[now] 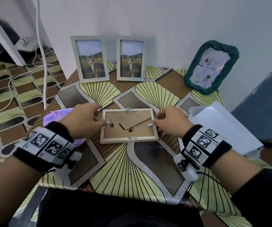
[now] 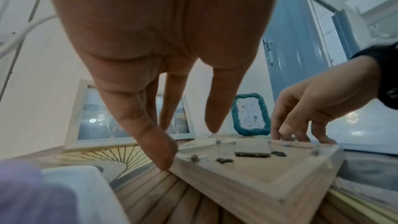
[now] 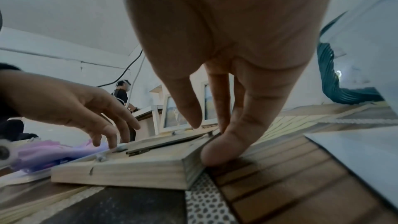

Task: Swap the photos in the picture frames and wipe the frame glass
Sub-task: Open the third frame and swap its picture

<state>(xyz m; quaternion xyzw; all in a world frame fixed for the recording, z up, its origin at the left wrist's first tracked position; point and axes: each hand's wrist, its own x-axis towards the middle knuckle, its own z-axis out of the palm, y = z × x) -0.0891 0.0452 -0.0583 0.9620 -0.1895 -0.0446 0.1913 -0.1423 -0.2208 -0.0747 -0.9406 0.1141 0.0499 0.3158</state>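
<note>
Left hand (image 1: 84, 118) and right hand (image 1: 169, 122) flank the pale wooden picture frame (image 1: 115, 140), face-down so its backing tabs (image 1: 149, 125) show; straight fingertips (image 1: 105, 122) press them, gripping nothing, whether freeing or fastening.

Patterned table (image 1: 123, 174) carries face-down wooden frame (image 1: 138, 131), purple cloth (image 1: 54, 116), white sheets (image 1: 218, 125).
</note>
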